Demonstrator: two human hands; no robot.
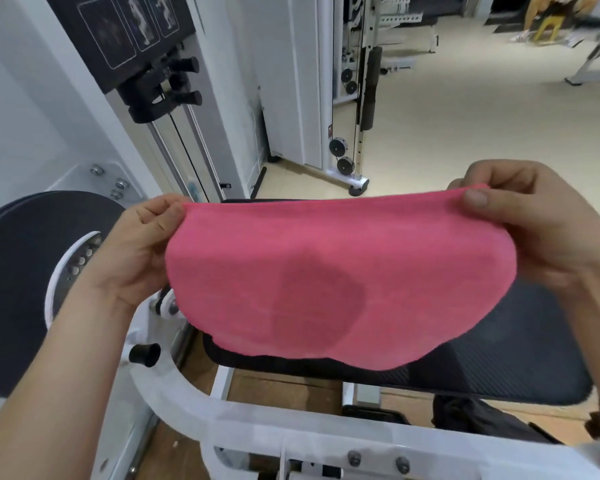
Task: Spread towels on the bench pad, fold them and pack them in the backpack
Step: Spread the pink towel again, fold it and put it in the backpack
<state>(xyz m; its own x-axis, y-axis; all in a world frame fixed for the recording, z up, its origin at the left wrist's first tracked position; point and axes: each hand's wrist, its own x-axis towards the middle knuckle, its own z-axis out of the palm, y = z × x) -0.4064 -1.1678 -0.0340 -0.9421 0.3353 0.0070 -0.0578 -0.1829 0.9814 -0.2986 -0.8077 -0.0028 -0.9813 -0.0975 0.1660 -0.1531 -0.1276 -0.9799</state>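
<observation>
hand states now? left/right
Left hand: pinching the left top corner of the pink towel.
Right hand: pinching the towel's right top corner, holding it stretched above the bench pad.

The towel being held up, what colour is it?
Pink towel, with a darker patch mid-cloth; head view.

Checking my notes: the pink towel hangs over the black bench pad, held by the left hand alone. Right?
No. The head view shows both hands, left hand and right hand, each pinching a top corner of the pink towel, which hangs over the black bench pad.
</observation>
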